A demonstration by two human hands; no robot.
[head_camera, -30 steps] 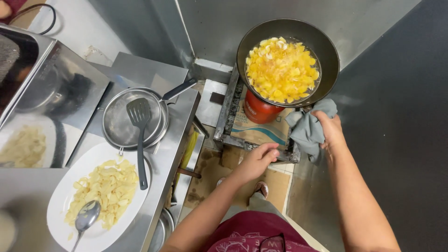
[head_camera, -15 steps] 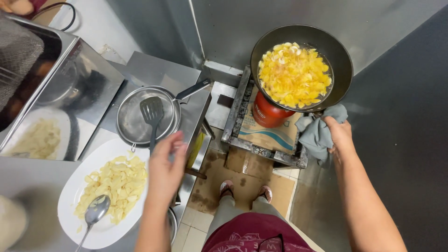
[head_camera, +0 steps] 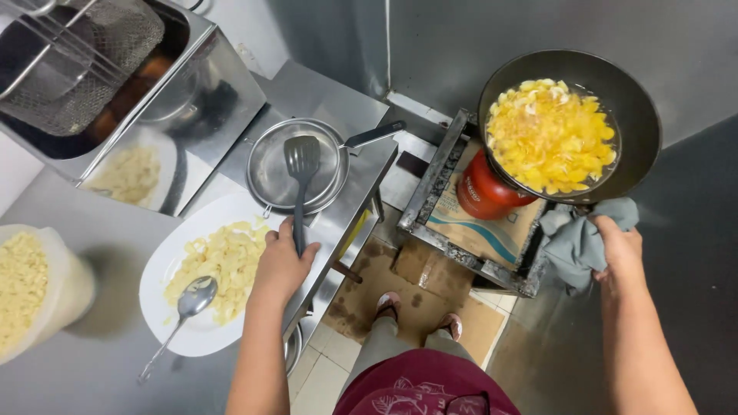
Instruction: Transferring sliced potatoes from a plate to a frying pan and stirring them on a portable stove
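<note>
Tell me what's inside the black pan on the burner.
The black pan holds yellow food pieces in oil or egg, filling most of it. They hide the bottom. The right hand grips its handle through a grey cloth.

The dark pan (head_camera: pixel 642 115) is filled with bright yellow food (head_camera: pixel 550 134), with a red gas canister (head_camera: pixel 486 192) just below it and a grey-blue cloth (head_camera: pixel 576 242) at its lower edge. Left of the pan, a black slotted spatula (head_camera: pixel 300 173) lies across a silvery strainer (head_camera: pixel 277 165) on the steel-grey desk (head_camera: pixel 92 369). Further left of the pan, a white plate (head_camera: pixel 157 273) carries pale yellow pieces (head_camera: pixel 223 261) and a shiny metal spoon (head_camera: pixel 188 303), while the person's apron (head_camera: pixel 427 392) is maroon with a faint light pattern.
</note>
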